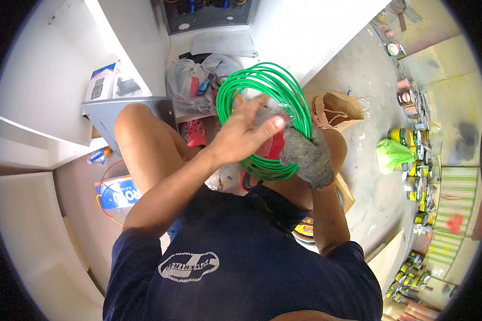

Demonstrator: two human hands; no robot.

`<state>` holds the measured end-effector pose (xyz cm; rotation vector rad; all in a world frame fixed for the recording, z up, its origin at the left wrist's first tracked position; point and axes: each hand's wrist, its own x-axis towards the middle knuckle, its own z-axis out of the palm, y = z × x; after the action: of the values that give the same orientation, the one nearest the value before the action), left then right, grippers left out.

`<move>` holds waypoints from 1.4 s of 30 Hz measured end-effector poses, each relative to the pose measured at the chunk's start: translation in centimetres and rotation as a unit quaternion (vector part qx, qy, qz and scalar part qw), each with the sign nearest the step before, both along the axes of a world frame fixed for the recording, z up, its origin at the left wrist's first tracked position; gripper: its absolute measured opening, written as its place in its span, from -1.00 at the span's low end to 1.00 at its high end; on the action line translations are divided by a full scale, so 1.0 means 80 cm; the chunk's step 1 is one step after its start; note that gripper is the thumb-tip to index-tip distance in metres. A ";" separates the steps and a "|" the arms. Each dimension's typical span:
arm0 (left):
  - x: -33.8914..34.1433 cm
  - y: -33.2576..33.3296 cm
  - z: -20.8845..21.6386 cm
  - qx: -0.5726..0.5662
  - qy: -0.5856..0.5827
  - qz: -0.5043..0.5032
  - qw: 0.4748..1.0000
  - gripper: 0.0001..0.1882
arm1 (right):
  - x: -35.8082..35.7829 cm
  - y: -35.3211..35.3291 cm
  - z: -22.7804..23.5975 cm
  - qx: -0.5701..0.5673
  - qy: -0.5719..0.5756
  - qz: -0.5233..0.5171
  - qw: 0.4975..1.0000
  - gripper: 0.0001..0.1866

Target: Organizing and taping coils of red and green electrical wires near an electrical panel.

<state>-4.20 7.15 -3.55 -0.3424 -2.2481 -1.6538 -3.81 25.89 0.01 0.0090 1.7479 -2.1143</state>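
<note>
A coil of green wire (268, 75) hangs in front of me above my knees. My right hand (308, 158), in a grey work glove, is closed round the coil's right lower side. My bare left hand (241, 131) reaches across the coil's left side, its thumb stretched out toward the glove and its fingers apart, slightly blurred. Clear plastic film (281, 107) shows inside the ring beside my left fingers; whether they touch it I cannot tell. Part of the coil is hidden behind both hands.
A clear plastic bag with tools (203, 80) lies beyond the coil, between white cabinet panels. To the right stand a brown paper bag (343, 109) and, along the wall, several paint cans (399, 136). A blue box (115, 192) lies on the left floor beside loose wire.
</note>
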 end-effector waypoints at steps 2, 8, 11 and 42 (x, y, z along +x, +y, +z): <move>0.009 -0.004 0.011 0.112 -0.058 -0.108 0.986 -0.55 | 0.005 -0.013 0.014 0.123 0.000 0.022 0.992 -0.77; 0.046 -0.127 0.167 0.067 0.036 0.139 0.987 -0.77 | -0.017 -0.008 -0.032 0.287 -0.016 -0.009 0.958 -0.75; -0.025 -0.158 0.166 -0.129 -0.078 0.117 0.982 -0.46 | -0.017 0.004 -0.031 0.198 -0.020 -0.056 0.978 -0.80; -0.060 -0.074 0.075 0.333 -0.288 -0.129 0.889 -0.70 | -0.042 0.050 0.031 -0.161 0.007 -0.118 0.980 -0.56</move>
<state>-8.98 1.20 2.42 0.0451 -1.8325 -2.8327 -7.20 29.85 2.52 0.1170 1.4530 -2.5534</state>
